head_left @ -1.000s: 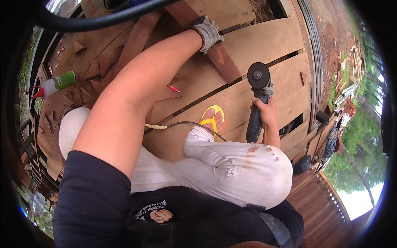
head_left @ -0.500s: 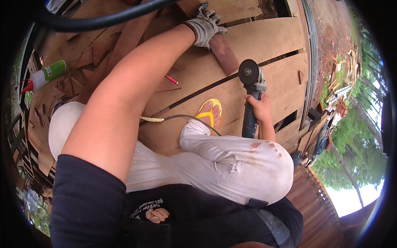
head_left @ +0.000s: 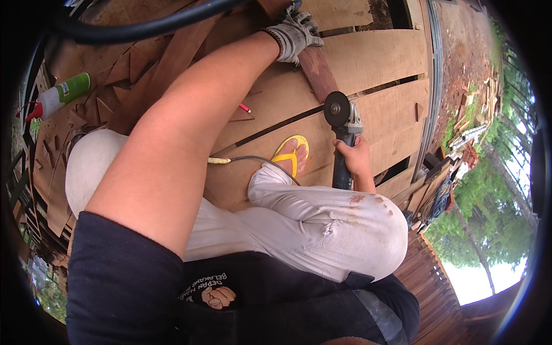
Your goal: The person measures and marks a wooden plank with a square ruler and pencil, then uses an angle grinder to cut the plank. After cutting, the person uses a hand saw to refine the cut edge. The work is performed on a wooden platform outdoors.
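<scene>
My left hand (head_left: 296,37), in a grey knit glove, grips a reddish-brown wooden plank (head_left: 319,75) at the top of the view. The plank's upper part is hidden under the glove and beyond it. In my bare right hand (head_left: 355,158) is a dark angle grinder (head_left: 343,167), held by its body with the head pointing away from me. Its round black cutting disc (head_left: 337,108) sits close to the plank's near end; whether they touch, I cannot tell. A cord (head_left: 259,158) with a yellowish wrapped section runs left from the grinder, past my foot.
Gapped plywood sheets (head_left: 379,63) form the work surface. My foot in a yellow flip-flop (head_left: 296,141) rests near the grinder. A red pencil (head_left: 245,108), wood offcuts (head_left: 118,69) and a green-and-white bottle (head_left: 57,96) lie to the left. A dark, blurred hose-like band (head_left: 155,29) crosses the upper left.
The grinder has shifted slightly left and toward me, its disc now nearer the plank's end. My gloved hand and the plank have moved a little to the right.
</scene>
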{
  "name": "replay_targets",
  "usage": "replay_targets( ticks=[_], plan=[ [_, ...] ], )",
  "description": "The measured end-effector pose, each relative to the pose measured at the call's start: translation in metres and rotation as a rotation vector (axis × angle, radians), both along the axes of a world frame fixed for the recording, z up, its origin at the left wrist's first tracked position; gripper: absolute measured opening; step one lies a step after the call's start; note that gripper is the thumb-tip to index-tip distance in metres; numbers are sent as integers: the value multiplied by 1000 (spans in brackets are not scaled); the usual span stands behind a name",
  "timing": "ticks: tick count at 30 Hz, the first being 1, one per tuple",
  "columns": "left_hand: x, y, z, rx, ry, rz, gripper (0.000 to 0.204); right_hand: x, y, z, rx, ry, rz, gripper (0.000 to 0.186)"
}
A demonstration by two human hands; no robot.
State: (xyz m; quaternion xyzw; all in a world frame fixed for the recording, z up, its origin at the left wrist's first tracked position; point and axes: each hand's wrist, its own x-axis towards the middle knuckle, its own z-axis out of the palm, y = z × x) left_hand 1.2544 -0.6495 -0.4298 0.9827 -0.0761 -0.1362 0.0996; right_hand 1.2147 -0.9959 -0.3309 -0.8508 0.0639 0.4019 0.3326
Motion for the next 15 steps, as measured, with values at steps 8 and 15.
replay_targets(
  ticks=[8,15],
  plan=[
    [2,-1,10,57,45,-4,96,-1,-3,-7,-18,10,38,38],
    [-1,3,20,-18,82,-1,96,-5,1,-3,-40,18,22,37]
  ],
)
